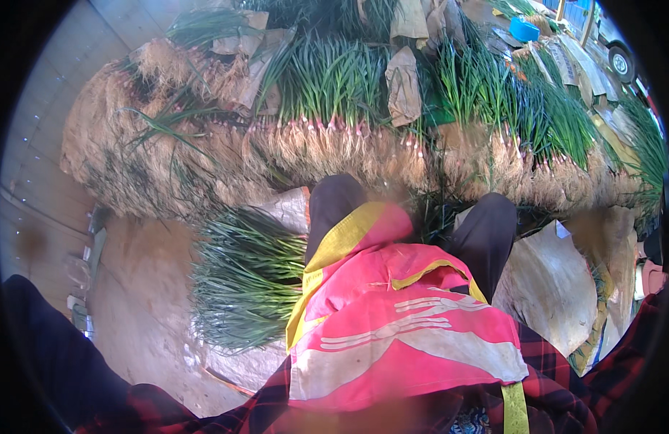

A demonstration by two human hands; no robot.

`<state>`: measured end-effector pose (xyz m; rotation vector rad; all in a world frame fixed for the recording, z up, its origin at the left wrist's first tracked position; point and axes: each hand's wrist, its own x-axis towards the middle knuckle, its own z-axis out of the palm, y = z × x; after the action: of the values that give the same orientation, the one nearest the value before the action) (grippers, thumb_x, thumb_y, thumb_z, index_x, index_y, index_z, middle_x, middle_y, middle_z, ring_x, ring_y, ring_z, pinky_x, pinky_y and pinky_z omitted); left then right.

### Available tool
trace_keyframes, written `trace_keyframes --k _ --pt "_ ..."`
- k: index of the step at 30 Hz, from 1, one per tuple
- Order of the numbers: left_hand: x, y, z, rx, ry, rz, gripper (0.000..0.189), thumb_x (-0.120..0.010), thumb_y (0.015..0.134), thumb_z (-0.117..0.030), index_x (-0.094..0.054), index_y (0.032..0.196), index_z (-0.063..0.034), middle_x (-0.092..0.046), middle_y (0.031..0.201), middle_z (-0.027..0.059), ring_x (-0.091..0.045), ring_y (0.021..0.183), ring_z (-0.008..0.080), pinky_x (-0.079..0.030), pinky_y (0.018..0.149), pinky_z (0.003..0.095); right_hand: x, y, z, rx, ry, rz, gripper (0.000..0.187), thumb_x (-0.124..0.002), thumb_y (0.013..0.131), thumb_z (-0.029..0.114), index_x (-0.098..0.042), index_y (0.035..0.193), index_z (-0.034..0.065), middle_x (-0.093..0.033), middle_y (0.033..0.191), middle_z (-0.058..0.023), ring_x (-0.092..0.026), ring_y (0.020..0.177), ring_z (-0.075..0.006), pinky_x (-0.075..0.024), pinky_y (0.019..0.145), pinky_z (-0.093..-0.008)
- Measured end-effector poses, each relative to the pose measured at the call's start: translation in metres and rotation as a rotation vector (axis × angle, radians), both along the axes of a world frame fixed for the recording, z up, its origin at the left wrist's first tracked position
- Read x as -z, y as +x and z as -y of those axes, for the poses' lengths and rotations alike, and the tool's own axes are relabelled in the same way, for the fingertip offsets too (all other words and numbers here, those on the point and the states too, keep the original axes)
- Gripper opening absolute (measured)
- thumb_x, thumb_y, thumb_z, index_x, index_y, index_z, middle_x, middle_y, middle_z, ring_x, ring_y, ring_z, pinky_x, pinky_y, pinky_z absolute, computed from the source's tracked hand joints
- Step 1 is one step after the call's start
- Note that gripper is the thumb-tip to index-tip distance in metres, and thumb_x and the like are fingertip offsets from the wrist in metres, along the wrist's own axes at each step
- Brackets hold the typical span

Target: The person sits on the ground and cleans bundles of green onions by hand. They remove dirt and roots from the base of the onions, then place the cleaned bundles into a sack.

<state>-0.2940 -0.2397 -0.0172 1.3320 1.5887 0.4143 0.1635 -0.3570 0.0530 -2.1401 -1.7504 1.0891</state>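
Observation:
Both of my hands are out of view. A plaid sleeve point(619, 347) runs off at the right rim, and a dark sleeve point(57, 347) fills the lower left. Over my lap lies a pink apron point(356, 347) with yellow trim and pale printed shapes, between my bent knees. Beside my left knee, a pile of green garlic-like plants point(247, 287) rests on a pale sack point(247, 363), leaves pointing left. Ahead stands a long row of the same plants point(334, 81), with green leaves, pinkish bases and pale roots point(334, 149) hanging towards me.
Root masses point(144, 152) heap up at the left near a pale panelled wall point(46, 108). Brown paper pieces point(404, 87) lie among the leaves. A sheet point(557, 293) is on my right. A blue basin point(524, 30) and a vehicle wheel point(620, 64) show at the far right.

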Motion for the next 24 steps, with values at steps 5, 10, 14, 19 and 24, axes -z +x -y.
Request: trace_keyframes --k 5,10,14,19,24 --pt "0.016 0.0 0.008 -0.014 -0.057 0.009 0.032 -0.04 0.089 -0.014 -0.051 0.116 -0.0001 -0.054 0.112 0.0137 -0.05 0.107 0.0225 -0.038 0.092 0.0302 0.012 0.005 0.013 0.051 -0.074 -0.004 0.025 -0.051 0.078 0.01 -0.057 0.102 0.0063 -0.058 0.096 -0.0095 -0.055 0.089 -0.0246 -0.0441 0.075 -0.0324" --pt "0.022 0.003 0.013 -0.021 -0.095 0.016 0.032 -0.04 0.089 -0.014 -0.051 0.116 -0.0003 -0.055 0.112 0.0138 -0.05 0.106 0.0226 -0.038 0.091 0.0303 0.018 0.008 0.019 0.081 -0.119 -0.004 0.025 -0.051 0.078 0.01 -0.057 0.102 0.0064 -0.058 0.095 -0.0095 -0.055 0.088 -0.0248 -0.0443 0.075 -0.0326" --pt "0.025 0.006 0.017 -0.024 -0.106 0.029 0.032 -0.04 0.089 -0.014 -0.051 0.116 -0.0004 -0.055 0.112 0.0139 -0.05 0.106 0.0227 -0.038 0.091 0.0305 0.021 0.01 0.024 0.096 -0.142 -0.005 0.025 -0.051 0.078 0.01 -0.057 0.102 0.0064 -0.058 0.095 -0.0095 -0.055 0.088 -0.0249 -0.0444 0.075 -0.0328" --pt "0.029 0.01 0.017 -0.024 -0.12 0.039 0.032 -0.04 0.089 -0.014 -0.051 0.116 -0.0006 -0.055 0.111 0.014 -0.051 0.105 0.0228 -0.038 0.091 0.0306 0.024 0.012 0.029 0.109 -0.16 0.0 0.025 -0.05 0.078 0.01 -0.057 0.102 0.0065 -0.058 0.094 -0.0094 -0.056 0.087 -0.025 -0.0446 0.074 -0.0331" --pt "0.03 0.015 0.01 -0.015 -0.114 0.049 0.032 -0.04 0.089 -0.014 -0.051 0.116 -0.0007 -0.055 0.111 0.0141 -0.051 0.105 0.0229 -0.039 0.091 0.0308 0.025 0.015 0.03 0.122 -0.17 0.007 0.025 -0.05 0.078 0.01 -0.057 0.102 0.0066 -0.058 0.094 -0.0094 -0.056 0.087 -0.0252 -0.0447 0.074 -0.0333"
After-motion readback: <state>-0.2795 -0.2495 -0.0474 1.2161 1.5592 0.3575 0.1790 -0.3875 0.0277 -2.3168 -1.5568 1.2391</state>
